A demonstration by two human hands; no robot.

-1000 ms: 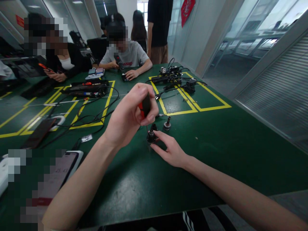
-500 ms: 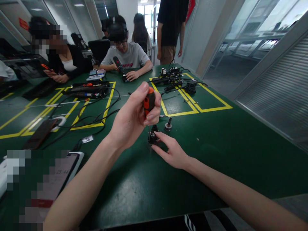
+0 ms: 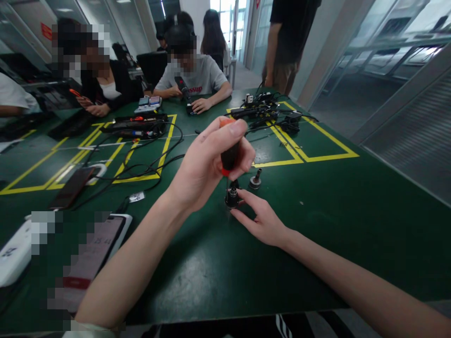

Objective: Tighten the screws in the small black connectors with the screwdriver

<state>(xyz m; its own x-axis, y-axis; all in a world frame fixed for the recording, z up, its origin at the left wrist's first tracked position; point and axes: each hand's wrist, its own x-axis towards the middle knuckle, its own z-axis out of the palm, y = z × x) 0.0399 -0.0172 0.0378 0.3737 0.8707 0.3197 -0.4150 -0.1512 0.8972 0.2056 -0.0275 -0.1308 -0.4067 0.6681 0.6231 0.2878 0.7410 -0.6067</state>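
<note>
My left hand [image 3: 207, 159] is wrapped round the red-and-black handle of a screwdriver [image 3: 229, 157], held upright with its thin shaft pointing down. The shaft reaches the edge of a small black round part [image 3: 231, 198] with a stepped metal top, which stands on the green table [image 3: 197, 267]. Thumb and fingertips of my right hand [image 3: 264, 218] pinch that part from the right side. Just behind it is another dark piece, mostly hidden. A similar part with a round base and a slanted stem [image 3: 256, 179] sits a little farther back, touched by neither hand.
Phones [image 3: 102, 263] and a white device [image 3: 14, 253] lie at the near left, with black cables [image 3: 148, 169] beyond. A tool pouch [image 3: 137, 126] and a cable heap [image 3: 268, 110] lie farther back, among yellow tape lines. Co-workers sit across the table; one person stands behind.
The whole view has shifted, so things appear farther right. My left hand has turned round the screwdriver handle, its thumb now lying across the top. My right hand keeps its pinch on the part.
</note>
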